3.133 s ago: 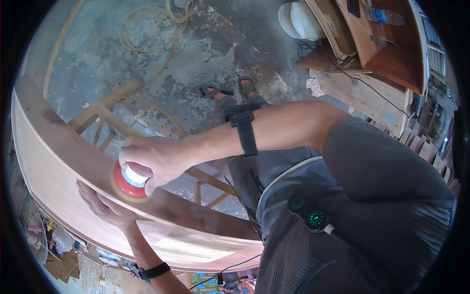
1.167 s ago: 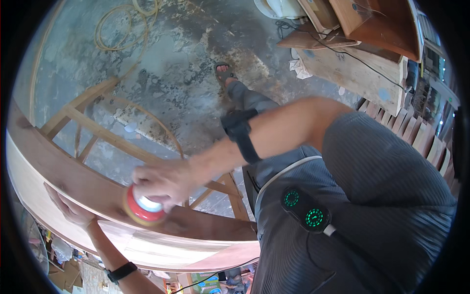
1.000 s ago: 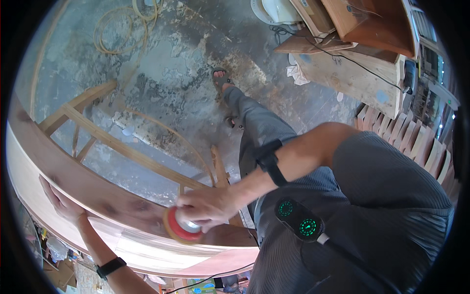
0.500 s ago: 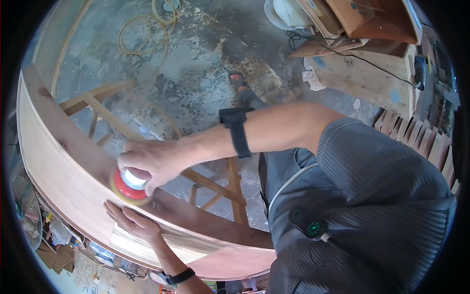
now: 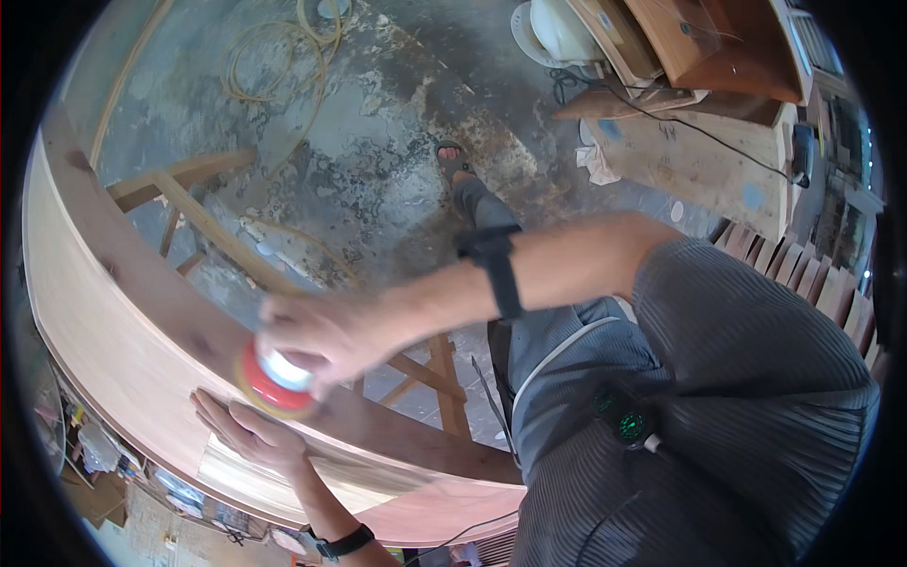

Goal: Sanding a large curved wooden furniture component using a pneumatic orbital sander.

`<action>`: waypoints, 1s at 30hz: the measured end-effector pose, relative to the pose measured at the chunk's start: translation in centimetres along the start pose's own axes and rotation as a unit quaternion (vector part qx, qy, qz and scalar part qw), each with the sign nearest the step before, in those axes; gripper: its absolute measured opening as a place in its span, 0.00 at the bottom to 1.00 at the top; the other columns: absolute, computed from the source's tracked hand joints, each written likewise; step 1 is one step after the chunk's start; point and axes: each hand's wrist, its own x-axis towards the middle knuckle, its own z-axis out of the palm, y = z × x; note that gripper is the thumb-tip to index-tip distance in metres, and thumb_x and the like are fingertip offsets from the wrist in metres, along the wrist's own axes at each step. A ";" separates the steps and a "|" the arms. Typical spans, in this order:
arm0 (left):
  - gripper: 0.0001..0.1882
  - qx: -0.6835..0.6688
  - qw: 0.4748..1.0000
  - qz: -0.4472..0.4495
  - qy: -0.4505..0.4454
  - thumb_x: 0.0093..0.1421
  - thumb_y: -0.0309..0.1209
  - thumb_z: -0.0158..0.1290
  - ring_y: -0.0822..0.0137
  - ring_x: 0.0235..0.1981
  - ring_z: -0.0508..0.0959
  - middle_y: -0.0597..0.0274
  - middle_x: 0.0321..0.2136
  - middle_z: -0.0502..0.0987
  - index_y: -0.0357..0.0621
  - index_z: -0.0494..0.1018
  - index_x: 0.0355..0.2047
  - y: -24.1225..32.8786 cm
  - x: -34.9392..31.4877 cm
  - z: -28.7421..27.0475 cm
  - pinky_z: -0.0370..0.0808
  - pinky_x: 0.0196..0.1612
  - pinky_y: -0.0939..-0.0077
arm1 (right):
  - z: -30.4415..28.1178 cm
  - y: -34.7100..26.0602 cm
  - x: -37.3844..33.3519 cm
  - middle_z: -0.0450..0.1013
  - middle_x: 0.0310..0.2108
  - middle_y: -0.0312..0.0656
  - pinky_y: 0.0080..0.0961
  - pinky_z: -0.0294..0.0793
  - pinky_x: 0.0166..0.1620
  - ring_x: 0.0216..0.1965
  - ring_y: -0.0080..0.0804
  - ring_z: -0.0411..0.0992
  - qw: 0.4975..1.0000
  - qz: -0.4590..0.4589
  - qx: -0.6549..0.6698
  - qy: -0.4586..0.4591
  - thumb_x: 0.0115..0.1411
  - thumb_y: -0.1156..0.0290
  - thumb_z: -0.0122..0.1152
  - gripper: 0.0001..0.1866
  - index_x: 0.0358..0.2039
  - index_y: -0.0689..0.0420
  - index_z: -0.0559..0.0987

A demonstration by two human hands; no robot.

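My right hand [image 5: 326,340], blurred by motion, is wrapped over the pale top of a round red sander [image 5: 271,386]. The sander's yellowish underside sits against the edge of a large curved wooden panel [image 5: 123,321], beside its darker inner rim. My left hand [image 5: 253,437] lies flat on the panel's pale outer face, fingers stretched out, just below the sander. A lighter wood strip [image 5: 274,477] shows near my left wrist. The sander's underside contact is hidden.
Wooden trestle legs [image 5: 213,227] stand beneath the panel. A coiled yellowish hose [image 5: 274,61] lies on the stained floor. At upper right are wooden boxes [image 5: 690,151] with a black cord; stacked wood pieces [image 5: 794,265] sit at right. Cluttered items [image 5: 99,449] lie beyond the panel at lower left.
My right hand has slid the sander along the panel's edge, to the right and slightly down. My left hand stays flat at nearly the same spot. The whole view has shifted a little.
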 end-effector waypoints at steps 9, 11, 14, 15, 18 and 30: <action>0.31 0.003 1.000 0.005 0.000 0.76 0.43 0.37 0.41 0.72 0.58 0.37 0.69 0.62 0.31 0.62 0.68 -0.6 -0.1 -0.4 0.54 0.74 0.51 | 1.5 -4.1 -7.0 0.62 0.45 0.45 0.40 0.70 0.43 0.42 0.43 0.68 0.995 0.043 0.084 -0.030 0.36 0.69 0.85 0.38 0.46 0.54 0.69; 0.31 -0.005 1.000 0.006 0.002 0.76 0.43 0.37 0.42 0.72 0.58 0.37 0.68 0.62 0.30 0.62 0.68 0.1 0.1 -0.1 0.54 0.74 0.51 | 1.9 -6.2 -10.7 0.62 0.47 0.47 0.39 0.72 0.44 0.45 0.43 0.69 0.994 0.065 0.075 -0.043 0.38 0.68 0.84 0.38 0.48 0.56 0.70; 0.31 -0.001 1.000 0.007 0.009 0.76 0.43 0.37 0.42 0.71 0.59 0.37 0.68 0.63 0.30 0.62 0.68 0.1 0.2 0.0 0.55 0.74 0.51 | 1.6 -6.7 -10.8 0.62 0.46 0.46 0.38 0.72 0.44 0.44 0.43 0.69 0.996 0.068 0.055 -0.034 0.37 0.69 0.84 0.38 0.48 0.56 0.70; 0.31 0.003 1.000 0.013 0.012 0.76 0.44 0.37 0.42 0.71 0.60 0.37 0.68 0.64 0.30 0.63 0.68 0.0 0.2 0.1 0.55 0.74 0.51 | 1.7 -5.7 -9.2 0.62 0.45 0.45 0.38 0.72 0.43 0.44 0.43 0.69 0.995 0.074 0.067 -0.032 0.35 0.69 0.85 0.40 0.48 0.56 0.70; 0.30 0.016 1.000 0.020 0.012 0.76 0.42 0.36 0.43 0.72 0.59 0.39 0.69 0.63 0.31 0.63 0.68 -1.0 0.1 0.1 0.55 0.73 0.50 | 0.4 -2.3 -2.9 0.63 0.44 0.44 0.40 0.71 0.44 0.42 0.41 0.67 0.999 0.022 0.042 -0.007 0.30 0.69 0.88 0.41 0.43 0.54 0.69; 0.28 0.010 0.999 0.043 0.026 0.76 0.40 0.37 0.42 0.70 0.62 0.39 0.66 0.66 0.31 0.65 0.67 -0.6 0.2 0.2 0.57 0.72 0.51 | 0.8 0.0 -5.0 0.65 0.47 0.47 0.41 0.74 0.48 0.48 0.44 0.70 0.994 0.089 0.035 -0.048 0.36 0.69 0.88 0.42 0.48 0.53 0.68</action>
